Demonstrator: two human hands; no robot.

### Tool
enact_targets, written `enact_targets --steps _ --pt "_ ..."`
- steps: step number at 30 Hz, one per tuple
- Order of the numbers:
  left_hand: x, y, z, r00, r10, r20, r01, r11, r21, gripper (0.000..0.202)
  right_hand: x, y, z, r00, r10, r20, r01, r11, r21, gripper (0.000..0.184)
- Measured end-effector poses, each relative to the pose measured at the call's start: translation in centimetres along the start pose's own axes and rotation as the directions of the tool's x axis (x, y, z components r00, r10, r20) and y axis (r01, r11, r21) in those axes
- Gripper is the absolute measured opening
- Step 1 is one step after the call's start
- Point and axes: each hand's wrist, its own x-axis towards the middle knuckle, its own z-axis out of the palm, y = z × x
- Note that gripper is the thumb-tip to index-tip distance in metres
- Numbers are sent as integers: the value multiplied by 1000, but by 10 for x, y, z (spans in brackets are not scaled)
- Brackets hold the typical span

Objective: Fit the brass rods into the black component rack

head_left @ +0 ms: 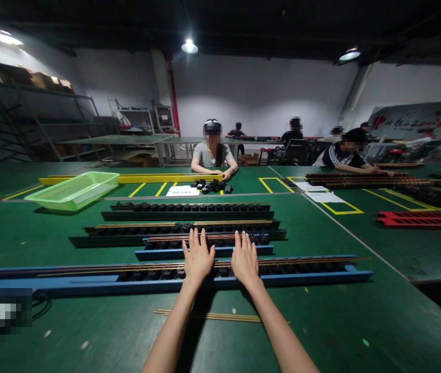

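Observation:
My left hand (198, 257) and my right hand (245, 259) lie palm down side by side, fingers apart, holding nothing. Both rest over the brass rods (294, 262) that run along a long blue jig (306, 280) with black fittings. My fingertips reach towards a shorter blue jig (158, 254) just beyond it. Below my wrists, several loose brass rods (212, 315) lie on the green mat (360, 311). My forearms come in from the bottom edge of the view.
Black jigs (189, 212) lie beyond the blue ones, then a lime-green plastic basket (73, 190), a yellow rail (158, 178), papers and a pile of black parts (208, 186). A seated person (212, 155) faces me. A red jig (424, 219) lies at right.

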Motion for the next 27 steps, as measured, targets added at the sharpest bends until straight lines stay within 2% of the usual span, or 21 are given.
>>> enact_targets --steps 5,8,11,14,18,23,27 --pt "4 -7 4 997 50 58 -47 997 -58 72 0 -1 -1 1000 -3 1 3 1000 -3 59" --pt "10 -22 -1 992 100 82 -92 992 -90 68 0 -2 -1 1000 0 -7 0 1000 -1 59" --pt "18 -43 -13 993 105 44 -101 991 -82 64 -1 -2 0 1000 0 -20 0 1000 -2 59" --pt "23 -67 -24 998 60 -30 -61 997 -37 63 -1 -1 2 999 -8 -33 8 1000 -7 58" --pt "22 -89 -21 998 -2 -65 4 1000 29 65 -2 1 2 998 -16 -55 16 1000 -15 57" --pt "18 -95 -12 999 29 -39 -26 996 84 62 -3 0 -2 995 -3 -97 1 1000 -21 51" --pt "17 -92 -13 998 21 -53 -15 994 107 63 -4 -2 -8 996 3 -93 -5 1000 -25 32"
